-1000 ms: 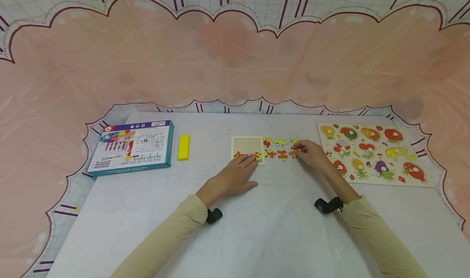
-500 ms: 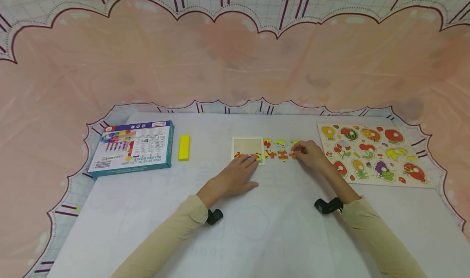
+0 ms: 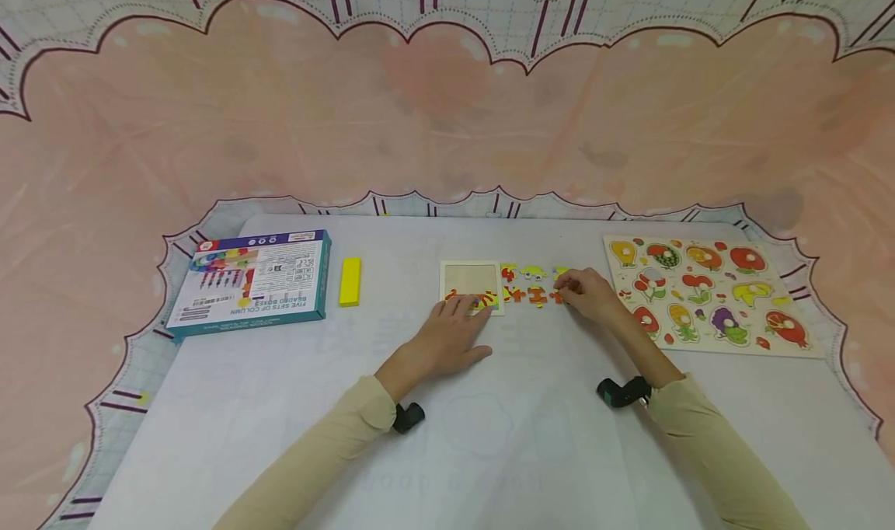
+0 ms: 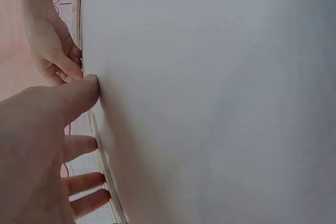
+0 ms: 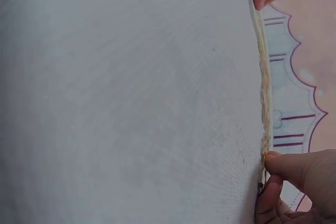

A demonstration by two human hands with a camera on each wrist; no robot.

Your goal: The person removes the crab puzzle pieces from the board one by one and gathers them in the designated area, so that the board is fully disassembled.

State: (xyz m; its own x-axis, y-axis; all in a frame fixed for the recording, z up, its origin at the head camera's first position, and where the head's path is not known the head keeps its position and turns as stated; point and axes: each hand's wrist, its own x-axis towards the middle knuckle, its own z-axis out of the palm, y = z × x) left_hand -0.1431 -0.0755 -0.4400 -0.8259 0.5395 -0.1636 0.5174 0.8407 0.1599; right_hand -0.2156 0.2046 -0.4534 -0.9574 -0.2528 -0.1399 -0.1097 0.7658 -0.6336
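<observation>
My left hand point(image 3: 450, 339) lies with its fingers extended over the near edge of a small pale puzzle tray point(image 3: 444, 277). A red-and-yellow strip of fitted puzzle pieces point(image 3: 487, 298) shows along the tray's near side, partly under the fingers. Right of the tray, loose jigsaw pieces point(image 3: 536, 295) lie in two rows. At the right end of the near row, my right hand point(image 3: 590, 293) pinches an orange puzzle piece point(image 3: 556, 298) between thumb and fingers, mostly hidden. The right wrist view shows the thumb point(image 5: 286, 166) and curled fingers at the row's edge.
A fruit puzzle board point(image 3: 713, 297) lies right of the right hand. To the left are a yellow block point(image 3: 350, 281) and a teal-edged bead box point(image 3: 255, 281). All sit on a white-covered table point(image 3: 531, 444) with a scalloped cloth border behind.
The left fingers have shifted slightly on the tray, and more of the red-and-yellow pieces shows there. The right hand stays at the same piece.
</observation>
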